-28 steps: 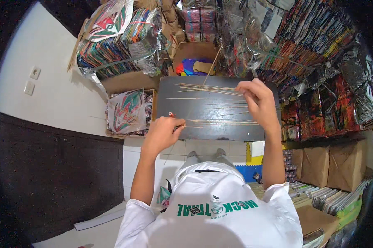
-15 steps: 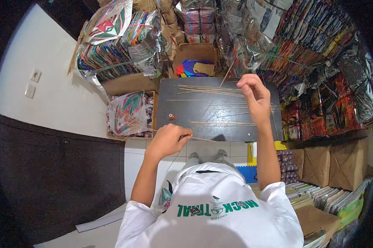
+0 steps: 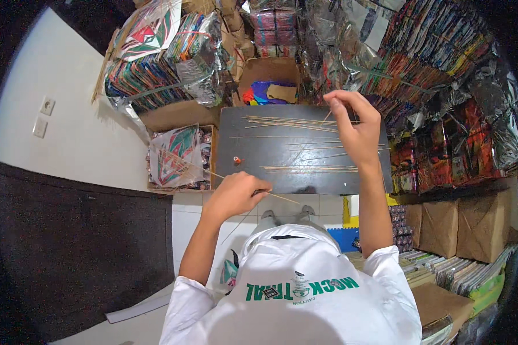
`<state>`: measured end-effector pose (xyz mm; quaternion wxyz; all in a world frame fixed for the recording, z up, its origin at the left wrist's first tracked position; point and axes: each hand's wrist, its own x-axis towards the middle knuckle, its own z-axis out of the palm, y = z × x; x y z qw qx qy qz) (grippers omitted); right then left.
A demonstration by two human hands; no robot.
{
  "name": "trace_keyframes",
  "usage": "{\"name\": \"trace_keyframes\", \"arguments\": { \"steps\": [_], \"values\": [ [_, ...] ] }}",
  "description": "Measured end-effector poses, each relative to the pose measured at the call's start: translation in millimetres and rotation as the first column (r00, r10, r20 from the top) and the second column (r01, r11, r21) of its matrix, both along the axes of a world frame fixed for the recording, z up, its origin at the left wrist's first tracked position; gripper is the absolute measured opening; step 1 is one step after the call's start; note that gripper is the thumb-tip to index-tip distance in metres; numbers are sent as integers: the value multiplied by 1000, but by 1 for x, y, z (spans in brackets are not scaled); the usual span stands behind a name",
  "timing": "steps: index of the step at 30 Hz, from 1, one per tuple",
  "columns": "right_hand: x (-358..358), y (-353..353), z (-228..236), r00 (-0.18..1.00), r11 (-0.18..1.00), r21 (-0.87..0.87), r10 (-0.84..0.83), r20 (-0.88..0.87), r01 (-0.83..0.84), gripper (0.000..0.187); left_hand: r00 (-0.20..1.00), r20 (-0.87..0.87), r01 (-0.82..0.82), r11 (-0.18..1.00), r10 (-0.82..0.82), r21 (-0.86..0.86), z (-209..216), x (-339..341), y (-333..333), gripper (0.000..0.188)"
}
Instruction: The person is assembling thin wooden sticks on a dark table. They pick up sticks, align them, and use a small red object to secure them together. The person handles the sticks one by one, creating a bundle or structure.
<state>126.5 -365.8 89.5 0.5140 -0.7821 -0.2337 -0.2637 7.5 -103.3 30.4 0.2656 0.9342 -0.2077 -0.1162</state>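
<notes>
My left hand (image 3: 236,195) is closed over the near left edge of the dark table (image 3: 253,152), gripping thin bamboo sticks (image 3: 283,198). One stick runs out past both sides of the fist, and another thin one slants down toward the floor. Above the right part of the table, my right hand (image 3: 356,123) is raised with thumb and forefinger pinched together. Whatever lies in that pinch is too fine to make out. Under and beside it, several loose bamboo sticks (image 3: 305,168) lie across the tabletop. A small orange-red thread spool (image 3: 236,160) stands near the table's left side.
Left of the table, an open carton (image 3: 214,155) holds a white, green and red patterned sheet (image 3: 181,152). Another carton (image 3: 298,72) with coloured pieces stands behind. Wrapped stacks (image 3: 443,46) crowd the back and right; brown boxes (image 3: 437,227) sit at the lower right.
My right hand has moved slightly up and turned, its fingers now reaching further left. The left hand has shifted a little right, and the stick in it tilts more steeply.
</notes>
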Motion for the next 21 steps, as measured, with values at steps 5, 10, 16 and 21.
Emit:
{"name": "trace_keyframes", "arguments": {
  "steps": [5, 10, 16, 21],
  "values": [
    [10, 7, 2, 998, 998, -7, -62, 16, 62, 10, 999, -47, -25, 996, 21, -89, 4, -3, -10, 55],
    [14, 10, 0, 990, 991, -34, -128, -62, 126, 11, 993, -109, -42, 999, 38, -35, 22, -7, -18, 83],
    [19, 10, -7, 984, 983, -38, -181, 1, 181, 11, 997, -24, 73, 991, -70, 116, 25, -8, -20, 89],
    [6, -4, -16, 980, 982, 37, -182, -75, 185, 13, 995, -54, -77, 995, 81, 71, 17, -10, -10, 94]
  ]
}}
